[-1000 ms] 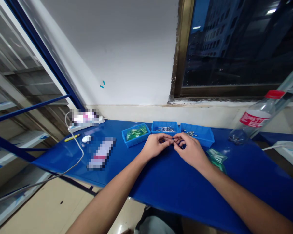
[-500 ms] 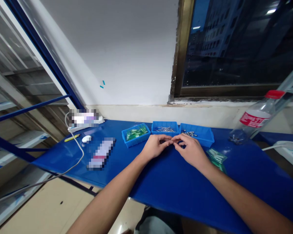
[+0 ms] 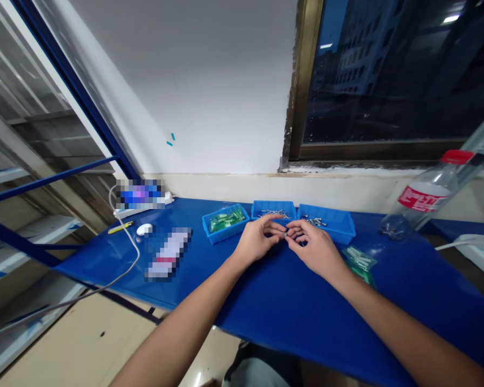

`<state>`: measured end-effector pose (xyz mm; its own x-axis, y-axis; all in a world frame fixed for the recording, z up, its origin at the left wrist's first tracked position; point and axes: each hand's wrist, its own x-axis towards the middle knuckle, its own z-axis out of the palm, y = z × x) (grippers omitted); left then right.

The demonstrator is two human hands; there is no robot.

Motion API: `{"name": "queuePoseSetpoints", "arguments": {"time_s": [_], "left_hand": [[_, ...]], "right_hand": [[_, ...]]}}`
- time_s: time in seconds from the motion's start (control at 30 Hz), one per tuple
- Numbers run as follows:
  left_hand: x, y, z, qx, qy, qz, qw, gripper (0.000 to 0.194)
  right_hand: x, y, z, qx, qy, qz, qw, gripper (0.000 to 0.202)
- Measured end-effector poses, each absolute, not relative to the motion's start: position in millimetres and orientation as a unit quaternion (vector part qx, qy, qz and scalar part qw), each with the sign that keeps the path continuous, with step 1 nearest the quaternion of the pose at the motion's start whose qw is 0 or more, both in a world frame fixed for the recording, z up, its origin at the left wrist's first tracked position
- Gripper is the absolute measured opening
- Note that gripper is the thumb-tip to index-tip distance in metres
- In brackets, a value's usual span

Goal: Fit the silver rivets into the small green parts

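Observation:
My left hand (image 3: 255,239) and my right hand (image 3: 313,246) meet fingertip to fingertip above the blue table (image 3: 266,306). Both are closed in a pinch around a tiny piece (image 3: 284,234), too small to name. Just behind them stand a blue bin with long thin metal screws (image 3: 275,213) and another with shorter metal parts (image 3: 315,221). To the left, a third blue bin holds green packets (image 3: 227,218). More small bags (image 3: 360,259) lie beside my right forearm.
A clear bottle with a red cap (image 3: 423,196) stands at the right. On the left are a white mouse (image 3: 144,229), a yellow cutter (image 3: 120,227), a blurred flat object (image 3: 170,253), a power strip (image 3: 145,205) and a cable.
The fingers of both hands have shifted slightly, and the tiny piece between the fingertips shows more now. The camera view has moved a little.

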<state>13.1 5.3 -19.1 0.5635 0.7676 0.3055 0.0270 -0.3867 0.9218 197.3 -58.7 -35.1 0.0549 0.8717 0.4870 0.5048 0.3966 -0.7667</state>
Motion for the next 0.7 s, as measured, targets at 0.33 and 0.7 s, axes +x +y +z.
{"name": "queuePoseSetpoints", "arguments": {"time_s": [0.33, 0.7], "left_hand": [[4, 7, -7, 0.816, 0.327, 0.366, 0.306, 0.032], [0, 9, -16, 0.904, 0.262, 0.231, 0.246, 0.031]], "right_hand": [[240, -53, -19, -0.595, -0.673, -0.155, 0.411, 0.019], [233, -55, -24, -0.605, -0.678, -0.159, 0.386, 0.032]]}}
